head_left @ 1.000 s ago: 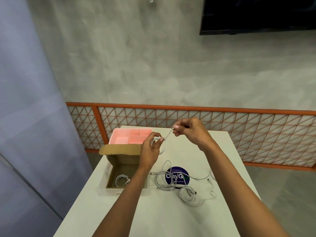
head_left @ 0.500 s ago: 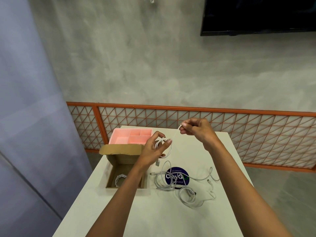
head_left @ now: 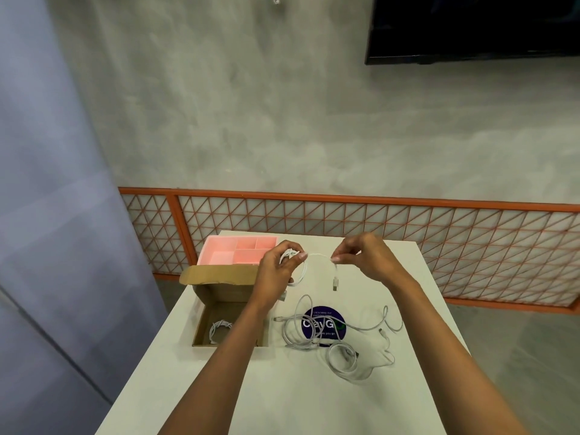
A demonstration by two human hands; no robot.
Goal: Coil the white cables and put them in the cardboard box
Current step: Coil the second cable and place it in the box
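Note:
My left hand (head_left: 276,268) grips a small coil of white cable (head_left: 299,271) above the table, beside the open cardboard box (head_left: 201,321). My right hand (head_left: 364,259) pinches the same cable's free end to the right, and its plug (head_left: 335,282) hangs straight down below the fingers. A short stretch of cable runs between the two hands. Inside the box lies one coiled white cable (head_left: 219,329). More loose white cables (head_left: 342,343) lie tangled on the table to the right of the box.
A pink divided tray (head_left: 226,255) stands behind the box at the white table's (head_left: 282,397) far left. A round dark blue sticker (head_left: 323,323) lies under the loose cables. An orange lattice railing (head_left: 408,227) runs behind the table, with a dark screen (head_left: 470,26) on the wall.
My right hand has moved down and out to the right, so the free end now hangs with its plug dangling. My left hand still holds the coil.

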